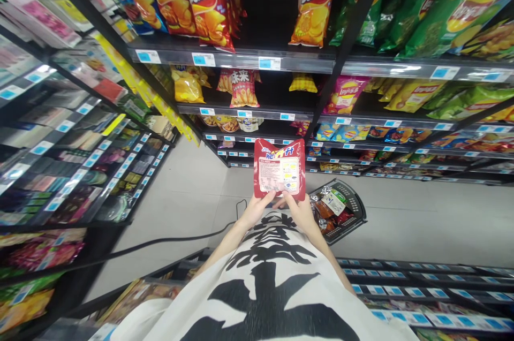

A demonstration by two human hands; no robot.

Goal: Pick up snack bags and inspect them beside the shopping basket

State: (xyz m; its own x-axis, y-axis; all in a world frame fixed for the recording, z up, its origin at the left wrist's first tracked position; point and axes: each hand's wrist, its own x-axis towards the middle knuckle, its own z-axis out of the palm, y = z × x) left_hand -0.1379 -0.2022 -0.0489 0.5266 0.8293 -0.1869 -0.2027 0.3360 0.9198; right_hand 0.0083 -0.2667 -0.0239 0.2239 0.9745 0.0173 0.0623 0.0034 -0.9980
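Centrally placed, a red packet (280, 167) is held up in front of the body, above the floor, between the person and the snack shelves. Its pale text panel faces the wearer; the large lettering across the top is hard to read and the small print is illegible. Left hand (255, 209): clamped on the lower left part of the packet's bottom edge, thumb laid on the printed face and pointing inward. Right hand (300, 209): clamped likewise on the lower right part, thumb also on the face, tip near the other thumb. Most fingers of both hands are hidden behind or below the packet. Both forearms reach forward from the sides of a white shirt (273, 282) with a black print, converging at the packet; the upper arms are not visible.

Just beyond the right forearm, a dark basket (358, 199) sits low, partly covered by that arm; it contains several packages, only some distinguishable. A dark cord (172, 240) runs in from the left; its far end is unclear. Farther out, an orange chip bag (317, 4) stands on the top shelf, and green chip bags (453, 9) to its right are cut off by the frame.
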